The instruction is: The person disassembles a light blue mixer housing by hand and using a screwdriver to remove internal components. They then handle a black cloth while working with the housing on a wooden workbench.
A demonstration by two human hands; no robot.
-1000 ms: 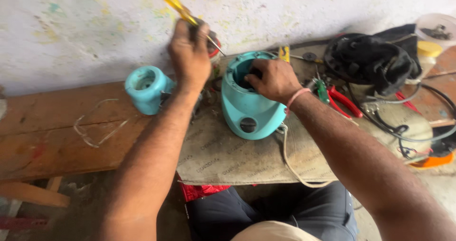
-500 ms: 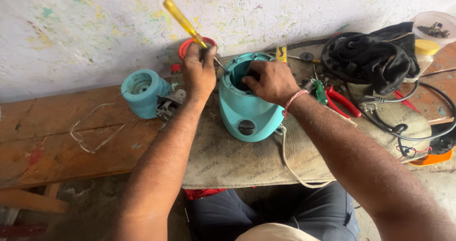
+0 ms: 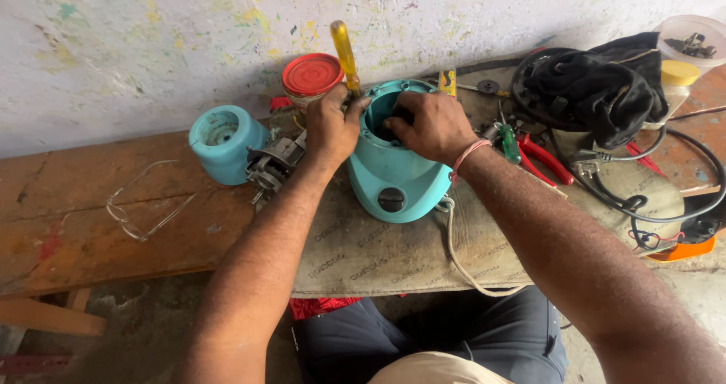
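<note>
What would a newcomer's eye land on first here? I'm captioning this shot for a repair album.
The turquoise appliance housing at mid-bench, with the right hand reaching into its open top. Beside it, the left hand holds a yellow-handled screwdriver upright at the rim. Left of that lie a matching turquoise cap and clear glasses on the wooden bench.

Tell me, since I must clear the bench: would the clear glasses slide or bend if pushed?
The clear glasses look thin and light, so they would probably slide easily on the wooden bench. Their slim arms lie open and may flex or snag.
</note>
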